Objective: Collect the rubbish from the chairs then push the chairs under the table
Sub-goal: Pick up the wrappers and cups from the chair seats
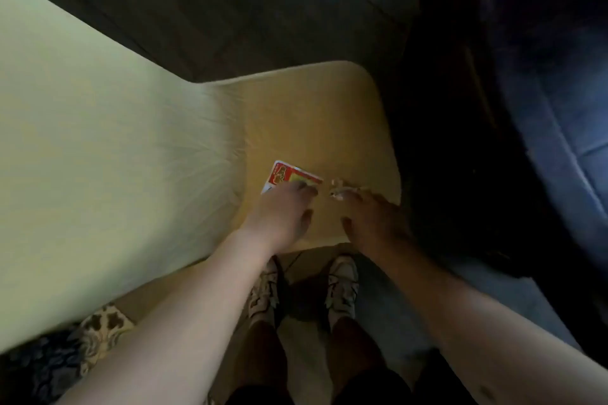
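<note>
Nearest us, our left hand (279, 212) reaches over the chair (316, 128) seat, fingers laid on the near edge of a red and white wrapper (289, 176); whether they pinch it we cannot tell. Our right hand (371, 220) spreads loosely toward a small pale scrap (339, 189) just right of it. A flat wrapper may slide away under our fingertips, and the scrap could drop off the seat's right edge.

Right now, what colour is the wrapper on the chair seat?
Mainly red, with a white edge and some yellow-green print; the wrapper shows best in the head view.
</note>
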